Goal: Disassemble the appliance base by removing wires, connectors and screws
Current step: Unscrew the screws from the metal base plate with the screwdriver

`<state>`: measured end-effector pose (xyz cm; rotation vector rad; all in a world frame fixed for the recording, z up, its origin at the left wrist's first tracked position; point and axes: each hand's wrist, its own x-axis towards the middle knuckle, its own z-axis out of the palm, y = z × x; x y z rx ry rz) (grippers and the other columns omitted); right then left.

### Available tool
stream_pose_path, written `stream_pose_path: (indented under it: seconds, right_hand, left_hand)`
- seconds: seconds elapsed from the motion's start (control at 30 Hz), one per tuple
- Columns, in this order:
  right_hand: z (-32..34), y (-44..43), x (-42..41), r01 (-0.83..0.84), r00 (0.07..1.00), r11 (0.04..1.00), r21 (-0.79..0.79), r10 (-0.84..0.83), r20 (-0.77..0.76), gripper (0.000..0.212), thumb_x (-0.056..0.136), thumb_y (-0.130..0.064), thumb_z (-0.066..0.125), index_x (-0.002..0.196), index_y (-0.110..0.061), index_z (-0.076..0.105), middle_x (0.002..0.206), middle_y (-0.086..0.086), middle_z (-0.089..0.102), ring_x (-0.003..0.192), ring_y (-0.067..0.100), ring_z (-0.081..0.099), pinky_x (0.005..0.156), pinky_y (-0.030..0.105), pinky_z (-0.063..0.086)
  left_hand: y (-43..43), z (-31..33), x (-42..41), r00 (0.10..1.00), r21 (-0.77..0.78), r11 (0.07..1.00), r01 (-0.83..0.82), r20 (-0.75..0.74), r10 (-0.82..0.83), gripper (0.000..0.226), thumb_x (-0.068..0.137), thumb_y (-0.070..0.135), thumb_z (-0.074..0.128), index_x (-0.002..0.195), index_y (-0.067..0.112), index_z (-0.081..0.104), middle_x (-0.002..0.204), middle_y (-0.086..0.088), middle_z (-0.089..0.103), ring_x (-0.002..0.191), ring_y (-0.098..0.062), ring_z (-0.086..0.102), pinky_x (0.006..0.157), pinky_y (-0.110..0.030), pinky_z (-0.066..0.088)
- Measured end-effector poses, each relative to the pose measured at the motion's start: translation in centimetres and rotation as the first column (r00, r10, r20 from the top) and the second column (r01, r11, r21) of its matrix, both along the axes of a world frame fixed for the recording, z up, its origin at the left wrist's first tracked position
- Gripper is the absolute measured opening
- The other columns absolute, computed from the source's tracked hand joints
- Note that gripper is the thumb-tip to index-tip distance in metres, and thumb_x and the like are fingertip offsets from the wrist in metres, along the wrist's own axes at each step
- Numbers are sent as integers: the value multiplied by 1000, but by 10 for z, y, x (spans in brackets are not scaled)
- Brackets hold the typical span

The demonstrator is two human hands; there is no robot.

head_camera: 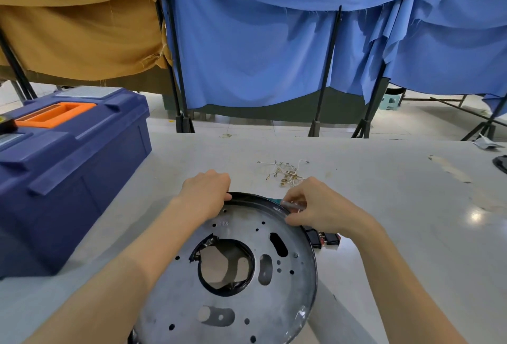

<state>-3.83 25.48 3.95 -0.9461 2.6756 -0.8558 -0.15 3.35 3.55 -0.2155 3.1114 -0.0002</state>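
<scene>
Left hand [204,192] clamps far rim of round metal base [236,269], steadying it; right hand [315,208] pinches slim tool [292,204] at rim, likely prying; loose wires [285,172] beyond hands.

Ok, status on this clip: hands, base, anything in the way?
Left hand gripping base far rim. Right hand pinching a thin tool at the rim. Loose wires beyond, clear.

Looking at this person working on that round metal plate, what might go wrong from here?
Three things, probably. The left hand grips the far rim of the metal plate, and the torn edge of its centre hole looks sharp, so a slip might cut fingers. The right hand pinches a thin tool at the rim; if it skids, it may jab the other hand. The loose wires just beyond could get swept off the table.
</scene>
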Motion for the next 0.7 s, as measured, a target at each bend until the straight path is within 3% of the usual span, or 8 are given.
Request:
stream_pose_path:
  seconds: [0.1,0.17,0.27,0.33,0.47,0.53,0.6,0.7]
  right_hand:
    - [-7,-7,0,-4,1000,995,-104,4,-5,14,87,-8,62,88,4,69,69,3,56,57,8,38,55,21,33]
    - [-10,-13,1,22,999,983,-184,-26,-18,15,90,-13,63,90,-4,74,77,3,70,62,4,52,61,20,43]
    - [-9,-10,0,59,997,976,-211,-66,-26,32,85,-30,72,86,2,71,78,16,68,70,21,57,70,35,49]
    - [-2,1,-3,86,996,983,-161,-90,-22,33,77,-33,79,82,-1,72,77,19,67,65,20,57,68,39,52]
    - [4,11,-3,65,993,995,-81,-56,106,9,76,-15,74,68,-13,73,53,-1,56,49,9,44,53,27,39]
    - [2,5,-2,80,996,993,-90,-75,55,31,79,-10,71,52,-23,65,46,-11,46,45,5,36,53,22,33]
    - [-1,-2,-3,82,995,989,-126,-87,-38,44,83,-9,69,45,-28,56,44,-10,45,46,6,37,52,22,32]
    - [-7,-8,-3,88,993,976,-199,-101,-57,25,87,-18,69,68,-1,66,63,14,59,60,20,46,62,32,41]
  left_hand:
    - [6,0,1,999,-20,1000,-11,-30,10,13,98,21,52,93,9,48,96,-9,55,85,-28,52,74,-35,44]
    - [13,-1,3,997,64,996,57,-46,-54,24,98,33,51,112,15,58,111,-10,60,98,-30,57,77,-35,46]
    - [18,-2,3,991,-38,995,92,-99,-95,30,100,39,45,110,15,60,102,-9,59,93,-30,57,68,-32,37]
    - [16,0,2,992,-124,991,58,-101,-71,27,101,34,45,102,11,58,90,-6,51,82,-28,51,66,-32,35]
    - [15,2,1,999,-178,984,-29,-48,20,15,99,15,50,88,12,40,71,-2,31,75,-25,42,65,-32,35]
    - [17,1,1,999,-205,978,-34,-47,25,6,97,12,51,95,13,45,72,-2,35,77,-26,46,65,-33,35]
    - [19,-5,1,998,-154,988,24,-55,-33,19,100,25,49,115,14,48,92,-7,54,89,-29,56,67,-34,39]
    - [21,-13,0,982,-123,986,116,-136,-133,28,102,39,38,113,18,52,106,-7,61,94,-30,60,64,-34,38]
